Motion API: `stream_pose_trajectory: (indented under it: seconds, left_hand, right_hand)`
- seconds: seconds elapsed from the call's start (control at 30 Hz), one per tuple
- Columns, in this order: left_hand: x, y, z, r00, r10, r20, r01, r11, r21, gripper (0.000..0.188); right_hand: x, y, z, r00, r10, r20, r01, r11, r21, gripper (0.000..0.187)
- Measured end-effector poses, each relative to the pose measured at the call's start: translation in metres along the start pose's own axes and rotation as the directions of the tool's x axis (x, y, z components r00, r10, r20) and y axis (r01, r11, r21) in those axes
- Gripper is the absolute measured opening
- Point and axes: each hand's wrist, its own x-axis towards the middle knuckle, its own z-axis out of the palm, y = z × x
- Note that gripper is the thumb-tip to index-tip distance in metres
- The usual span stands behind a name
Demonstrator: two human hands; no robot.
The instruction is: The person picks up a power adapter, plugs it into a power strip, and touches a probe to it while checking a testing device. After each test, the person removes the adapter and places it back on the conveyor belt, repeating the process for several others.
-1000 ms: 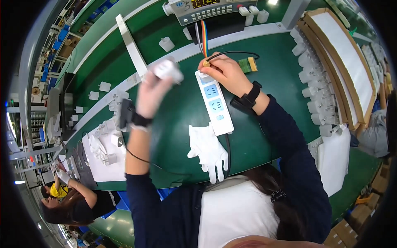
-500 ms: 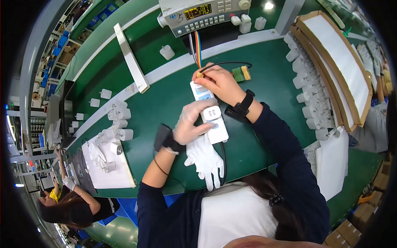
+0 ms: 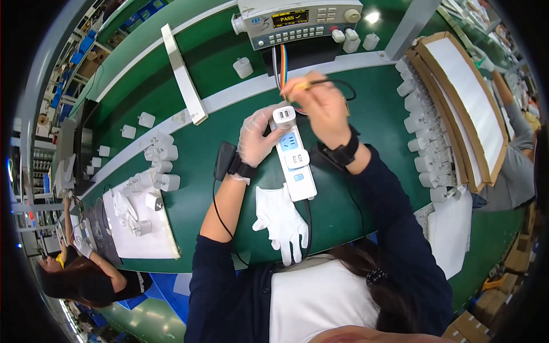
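Gloved fingers of the left hand (image 3: 257, 137) grip a white two-port charger (image 3: 284, 116) at the far end of the power strip (image 3: 303, 191), while the blurred right hand (image 3: 326, 108) pinches a yellow connector (image 3: 302, 86) beyond that end and a second charger (image 3: 297, 159) sits on the strip.

Left forearm (image 3: 223, 206) and right forearm (image 3: 361, 158) reach in from the near side, converging.
The translucent-gloved left hand (image 3: 257, 137) curls in a grip toward the right; the bare, motion-blurred right hand (image 3: 323, 103) sits slightly farther away, bent leftward, pinching. Navy sleeves (image 3: 394, 206) cover both upper arms; black wrist straps (image 3: 345, 152) sit just behind the hands.
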Motion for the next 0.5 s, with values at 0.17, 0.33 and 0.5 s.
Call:
stream_pose_trajectory:
  seconds: [0.17, 0.33, 0.5]
  left_hand:
    - [-0.002, -0.011, 0.009, 0.996, 0.068, -0.061, -0.074, 0.992, -0.103, 0.045]
    - [-0.001, -0.009, 0.006, 0.998, 0.028, -0.055, -0.037, 0.984, -0.174, 0.045]
    - [0.024, 0.012, -0.021, 0.937, 0.066, -0.343, -0.132, 0.977, -0.170, 0.043]
  right_hand:
    - [-0.003, -0.037, -0.010, 0.999, -0.008, 0.039, 0.008, 1.000, 0.016, 0.016]
    - [-0.057, -0.033, -0.010, 0.951, 0.159, 0.266, -0.117, 0.979, -0.166, 0.012]
    - [-0.070, -0.030, -0.009, 0.953, 0.183, 0.240, -0.106, 0.948, -0.301, 0.006]
